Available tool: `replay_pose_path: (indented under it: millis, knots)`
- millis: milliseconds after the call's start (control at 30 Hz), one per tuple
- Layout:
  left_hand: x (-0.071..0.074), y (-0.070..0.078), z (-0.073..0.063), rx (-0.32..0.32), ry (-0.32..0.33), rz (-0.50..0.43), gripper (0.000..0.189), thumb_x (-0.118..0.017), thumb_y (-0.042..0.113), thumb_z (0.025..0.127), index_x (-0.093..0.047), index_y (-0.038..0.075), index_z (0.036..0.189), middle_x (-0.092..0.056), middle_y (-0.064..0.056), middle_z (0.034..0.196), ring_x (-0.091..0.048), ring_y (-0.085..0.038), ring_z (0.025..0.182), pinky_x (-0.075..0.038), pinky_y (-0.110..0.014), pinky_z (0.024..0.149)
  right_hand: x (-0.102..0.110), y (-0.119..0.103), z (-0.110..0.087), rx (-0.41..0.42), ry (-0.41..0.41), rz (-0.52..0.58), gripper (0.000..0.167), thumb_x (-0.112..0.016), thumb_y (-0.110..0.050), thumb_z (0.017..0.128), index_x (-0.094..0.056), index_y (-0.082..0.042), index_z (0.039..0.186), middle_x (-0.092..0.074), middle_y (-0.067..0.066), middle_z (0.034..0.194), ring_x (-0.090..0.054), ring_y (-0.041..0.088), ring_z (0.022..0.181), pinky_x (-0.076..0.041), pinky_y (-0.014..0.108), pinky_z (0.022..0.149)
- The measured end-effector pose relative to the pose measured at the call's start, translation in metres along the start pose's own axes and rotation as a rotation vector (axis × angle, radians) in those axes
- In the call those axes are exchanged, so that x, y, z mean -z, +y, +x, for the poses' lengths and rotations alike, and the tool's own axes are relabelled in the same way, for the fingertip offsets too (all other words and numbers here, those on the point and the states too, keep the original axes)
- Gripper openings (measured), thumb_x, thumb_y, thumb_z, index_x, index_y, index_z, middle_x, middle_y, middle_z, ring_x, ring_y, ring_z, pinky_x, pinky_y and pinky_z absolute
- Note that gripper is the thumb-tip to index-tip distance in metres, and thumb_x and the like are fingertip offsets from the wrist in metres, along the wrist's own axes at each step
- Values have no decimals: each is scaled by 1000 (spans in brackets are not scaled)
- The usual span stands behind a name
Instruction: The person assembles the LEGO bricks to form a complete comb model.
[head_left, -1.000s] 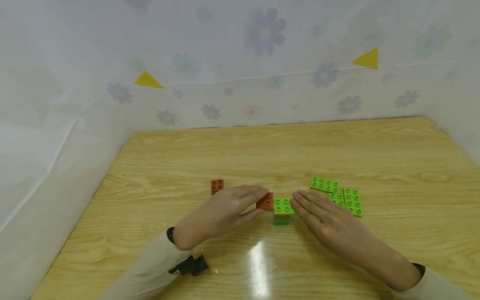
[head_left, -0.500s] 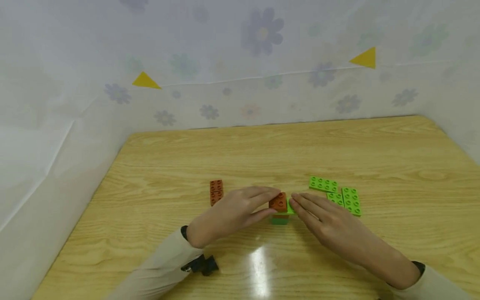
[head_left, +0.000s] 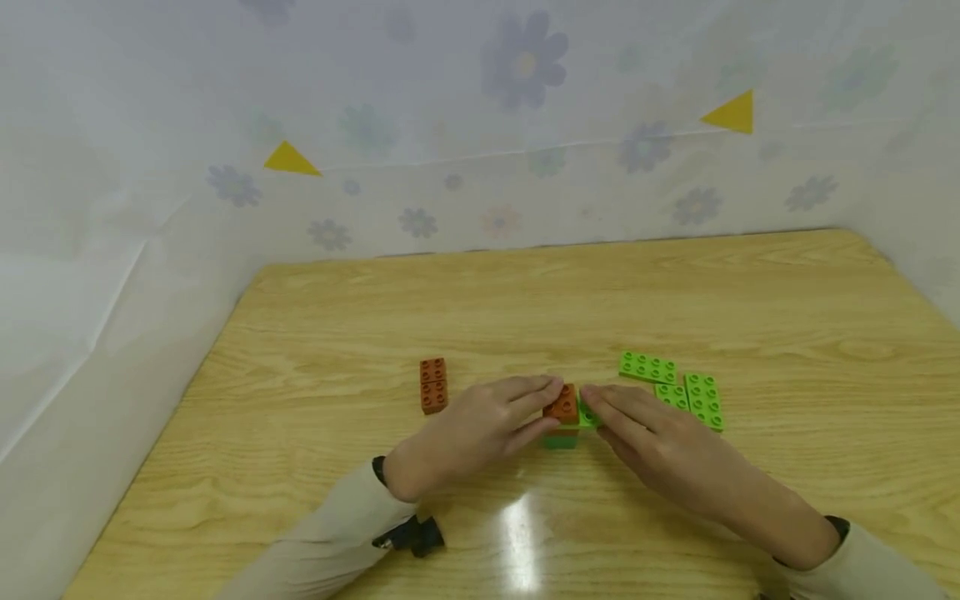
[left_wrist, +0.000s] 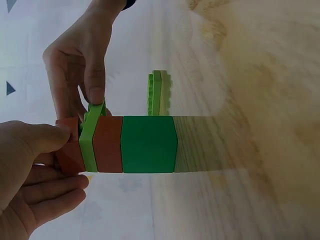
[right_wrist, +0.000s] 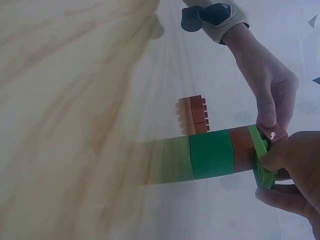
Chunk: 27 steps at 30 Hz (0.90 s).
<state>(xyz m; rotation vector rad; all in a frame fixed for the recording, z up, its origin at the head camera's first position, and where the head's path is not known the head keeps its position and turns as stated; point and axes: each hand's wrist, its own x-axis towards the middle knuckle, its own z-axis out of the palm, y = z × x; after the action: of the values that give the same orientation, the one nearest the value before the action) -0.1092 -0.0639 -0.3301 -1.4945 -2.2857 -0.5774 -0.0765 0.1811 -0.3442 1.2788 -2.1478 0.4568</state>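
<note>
A small stack stands on the table, with a dark green block (left_wrist: pixel 150 145) at its base. Above that comes a reddish-brown brick (left_wrist: pixel 109 145), topped by a light green plate (left_wrist: pixel 90 136) whose end juts out to the right. The upper brown brick (head_left: pixel 565 406) sits over the plate's left part, pinched between thumb and fingers of my left hand (head_left: pixel 480 421). My right hand (head_left: pixel 675 442) pinches the plate's overhanging end, partly covering it. Both hands meet closely over the stack.
Two brown bricks (head_left: pixel 432 385) lie end to end left of the stack. Several light green plates rest at the right, among them a long plate (head_left: pixel 648 367) and an upright-lying one (head_left: pixel 703 402). A patterned white sheet (head_left: pixel 487 200) borders the table's (head_left: pixel 480 317) back edge.
My left hand has carried the brown brick rightward from beside the light green plate onto its left part. My right hand has stayed at the plate's right end.
</note>
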Motion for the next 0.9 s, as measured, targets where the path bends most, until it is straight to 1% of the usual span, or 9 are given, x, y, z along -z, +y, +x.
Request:
replay_pose_path:
  millis: [200,333,367,433,567,633,733,833,900]
  knots:
    - [1,7,4,-13,-22,142,41,-70,18,91,-63,-5,124,-66,-15,117,-66,-21,105,-52,-21,87,-2,2,2,21,82,41,42,-35,-20,107,-55,8,130,-65,11,112,-65,24,96,-53,25,83]
    - [2,11,7,-64,-66,257,41,-66,19,93,-61,-5,126,-65,-15,120,-64,-21,108,-49,-21,93,-2,2,2,4,81,59,42,-36,-21,107,-56,8,130,-65,13,115,-65,24,97,-50,22,89]
    - [3,11,8,-69,-76,260,41,-65,19,94,-60,-5,127,-64,-16,121,-64,-21,110,-49,-22,94,-2,2,2,-3,78,64,43,-36,-22,107,-56,8,130,-65,13,117,-64,24,98,-49,21,91]
    - [2,11,8,-57,-87,219,42,-64,19,95,-58,-5,129,-63,-17,124,-63,-21,112,-47,-21,95,-2,2,1,-11,74,69,42,-36,-22,107,-57,7,130,-64,14,121,-64,24,100,-46,19,96]
    - [-3,6,3,3,-52,47,45,-66,18,94,-56,-5,131,-61,-18,127,-62,-23,114,-47,-21,95,-5,2,2,13,80,26,40,-35,-20,107,-60,4,128,-62,15,126,-63,25,103,-46,22,96]
    - [-5,4,-2,6,-37,10,48,-67,18,93,-54,-6,133,-58,-19,130,-59,-24,118,-45,-22,98,-5,1,2,30,72,-14,40,-34,-19,107,-60,4,127,-63,15,125,-63,26,104,-48,27,95]
    - [-3,2,-9,-11,-35,41,53,-67,17,92,-50,-6,136,-54,-18,136,-53,-24,126,-40,-24,105,-5,0,2,30,47,-46,41,-33,-19,107,-59,5,127,-63,15,125,-62,27,105,-47,30,96]
    - [1,3,-14,-53,-25,110,53,-68,15,91,-49,-5,137,-51,-17,139,-47,-25,131,-33,-27,110,-4,-1,2,27,31,-54,41,-33,-19,107,-58,5,128,-62,15,127,-61,28,107,-46,32,96]
    - [4,4,-15,-88,-13,143,52,-68,14,90,-51,-5,135,-53,-17,138,-47,-25,131,-33,-27,111,-3,-1,3,34,38,-49,41,-34,-19,107,-58,6,128,-61,16,128,-60,30,108,-44,32,98]
